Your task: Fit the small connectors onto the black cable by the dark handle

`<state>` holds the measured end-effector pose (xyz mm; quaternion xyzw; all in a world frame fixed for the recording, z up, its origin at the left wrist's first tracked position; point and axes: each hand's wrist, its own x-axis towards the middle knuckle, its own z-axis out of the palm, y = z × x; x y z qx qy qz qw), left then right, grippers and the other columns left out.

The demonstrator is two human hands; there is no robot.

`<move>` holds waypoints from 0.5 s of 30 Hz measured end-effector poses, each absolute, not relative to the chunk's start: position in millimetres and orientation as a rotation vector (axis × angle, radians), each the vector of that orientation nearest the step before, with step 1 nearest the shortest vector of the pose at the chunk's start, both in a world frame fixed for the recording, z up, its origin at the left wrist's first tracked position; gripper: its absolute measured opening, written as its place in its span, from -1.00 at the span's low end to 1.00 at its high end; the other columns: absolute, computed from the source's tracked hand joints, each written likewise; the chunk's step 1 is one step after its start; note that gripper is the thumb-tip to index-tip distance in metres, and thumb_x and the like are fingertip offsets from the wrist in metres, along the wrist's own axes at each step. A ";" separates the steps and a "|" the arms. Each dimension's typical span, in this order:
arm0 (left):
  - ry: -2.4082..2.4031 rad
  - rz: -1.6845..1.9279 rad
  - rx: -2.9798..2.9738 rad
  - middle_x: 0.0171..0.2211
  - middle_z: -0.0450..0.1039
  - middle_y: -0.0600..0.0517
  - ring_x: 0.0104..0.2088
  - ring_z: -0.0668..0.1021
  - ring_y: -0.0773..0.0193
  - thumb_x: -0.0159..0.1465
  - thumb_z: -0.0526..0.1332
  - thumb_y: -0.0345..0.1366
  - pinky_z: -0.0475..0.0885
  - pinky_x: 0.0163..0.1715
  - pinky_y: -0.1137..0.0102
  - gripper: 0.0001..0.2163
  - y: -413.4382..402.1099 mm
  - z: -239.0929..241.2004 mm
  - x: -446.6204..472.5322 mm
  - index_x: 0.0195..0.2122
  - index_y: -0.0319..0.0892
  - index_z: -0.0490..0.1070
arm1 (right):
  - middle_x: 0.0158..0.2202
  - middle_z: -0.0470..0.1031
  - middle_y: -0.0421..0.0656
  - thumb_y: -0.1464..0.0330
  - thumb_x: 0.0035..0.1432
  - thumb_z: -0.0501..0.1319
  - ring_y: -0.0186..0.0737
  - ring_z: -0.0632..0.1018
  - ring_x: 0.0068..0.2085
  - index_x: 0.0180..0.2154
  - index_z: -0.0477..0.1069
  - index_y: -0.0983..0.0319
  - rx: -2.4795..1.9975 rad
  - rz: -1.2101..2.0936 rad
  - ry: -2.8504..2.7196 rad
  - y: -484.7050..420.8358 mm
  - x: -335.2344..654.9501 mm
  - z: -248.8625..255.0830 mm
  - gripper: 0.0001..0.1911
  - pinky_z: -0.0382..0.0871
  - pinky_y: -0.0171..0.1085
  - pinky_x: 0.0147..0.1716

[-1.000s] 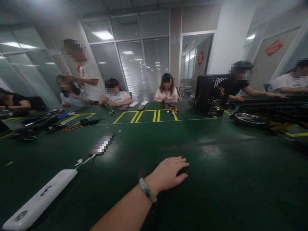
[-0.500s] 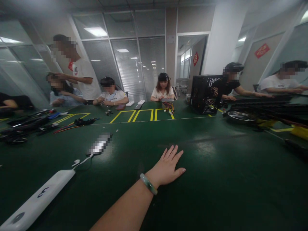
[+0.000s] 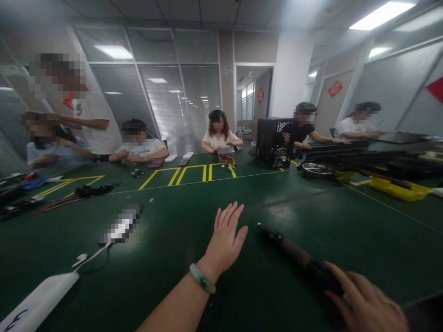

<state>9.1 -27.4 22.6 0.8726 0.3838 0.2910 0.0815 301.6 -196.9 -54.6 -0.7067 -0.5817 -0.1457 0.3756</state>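
My left hand point(image 3: 225, 240), with a green-and-white bangle point(image 3: 202, 279) at its wrist, is at the middle of the green table point(image 3: 166, 240). Its palm faces down, fingers stretched out, holding nothing; whether it touches the surface I cannot tell. At the lower right, my right hand point(image 3: 370, 295) has its fingers round the near end of a long, dark, rod-shaped object point(image 3: 297, 253). Motion blurs this object, so its kind is unclear. It slants up and left, its far end pointing toward the space right of my left hand.
Left of me lie a white power bank-like bar point(image 3: 41, 299), its cable, and a phone point(image 3: 121, 226). Farther off are cable bundles point(image 3: 86, 191), a black computer case point(image 3: 273, 143), and a yellow tray point(image 3: 399, 188). Several people sit across the table; one stands at left.
My right hand has come into view from the lower right with the dark rod-shaped object. The view has turned right, and my left hand's fingers point more upward in the picture.
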 end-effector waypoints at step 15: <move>0.572 0.378 2.704 0.08 0.38 0.04 0.04 0.44 0.17 0.40 -0.06 -0.05 0.31 0.04 0.28 -0.61 -59.8 32.3 13.9 0.20 0.01 0.20 | 0.00 0.47 -0.05 0.33 0.07 0.27 0.03 0.51 -0.07 -0.01 0.40 0.10 -1.743 -0.389 -1.940 -165.3 155.8 -39.2 -0.60 0.30 -0.08 -0.11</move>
